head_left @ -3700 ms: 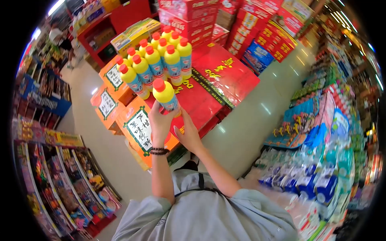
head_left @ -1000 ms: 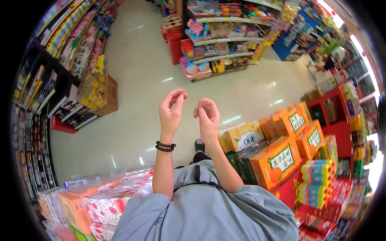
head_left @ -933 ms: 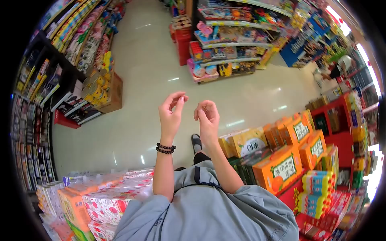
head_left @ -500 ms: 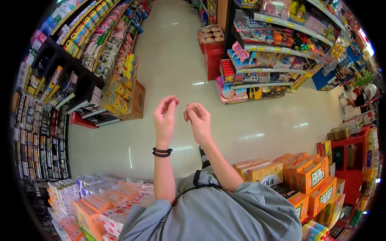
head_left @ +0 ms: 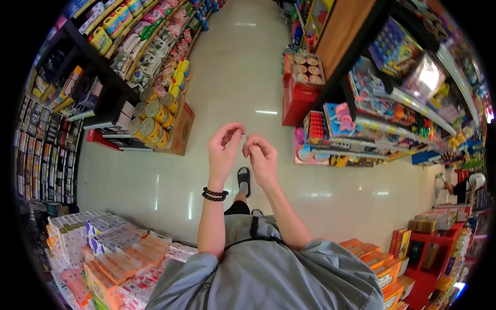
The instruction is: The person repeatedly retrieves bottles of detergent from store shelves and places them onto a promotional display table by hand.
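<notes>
Both of my hands are raised in front of my waist, over the pale tiled floor point(head_left: 206, 175). My left hand point(head_left: 225, 147) has its fingers curled loosely, with nothing seen between thumb and fingers; dark beads point(head_left: 214, 195) circle its wrist. Close beside it on the right, my right hand point(head_left: 262, 159) is also loosely curled, its fingertips bent toward the left hand. A small gap separates the two. No object shows in either hand, and neither touches any goods.
Yellow cans point(head_left: 155, 114) in a carton stand left of the aisle. A red stand point(head_left: 299, 101) with tubs and a toy shelf point(head_left: 382, 121) are on the right. Wrapped paper packs point(head_left: 113, 263) lie lower left, orange boxes point(head_left: 380, 263) lower right. A person point(head_left: 462, 187) is at far right.
The bottle held 3.7 seconds ago is out of my hands, and the bottle display has left view. My view has turned toward the aisle, whose shelves now appear nearer. Hands keep their loose curl.
</notes>
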Action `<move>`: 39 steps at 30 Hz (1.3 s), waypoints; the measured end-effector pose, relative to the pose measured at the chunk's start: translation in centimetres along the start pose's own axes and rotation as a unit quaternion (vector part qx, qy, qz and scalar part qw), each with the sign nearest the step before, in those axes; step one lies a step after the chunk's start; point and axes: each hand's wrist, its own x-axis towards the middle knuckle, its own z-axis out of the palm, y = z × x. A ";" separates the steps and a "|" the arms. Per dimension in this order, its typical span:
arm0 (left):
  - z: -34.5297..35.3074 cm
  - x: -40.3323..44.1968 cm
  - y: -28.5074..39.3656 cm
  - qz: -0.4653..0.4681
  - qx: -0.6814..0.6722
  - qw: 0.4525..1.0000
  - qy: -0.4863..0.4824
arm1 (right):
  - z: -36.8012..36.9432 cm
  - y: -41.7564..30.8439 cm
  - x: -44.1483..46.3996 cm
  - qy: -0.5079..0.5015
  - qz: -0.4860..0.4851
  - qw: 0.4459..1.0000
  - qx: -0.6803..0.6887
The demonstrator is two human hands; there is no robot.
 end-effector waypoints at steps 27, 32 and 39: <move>-5.7 48.1 -9.2 0.001 -0.067 0.995 0.076 | 6.3 9.5 48.5 -0.025 -0.022 0.999 0.018; -4.6 59.1 -11.1 0.002 -0.051 0.997 0.062 | 6.9 9.4 60.7 -0.048 -0.025 0.997 0.047; -3.5 72.7 -8.9 0.050 -0.044 0.994 0.085 | 9.6 5.9 75.1 -0.088 -0.053 0.991 0.080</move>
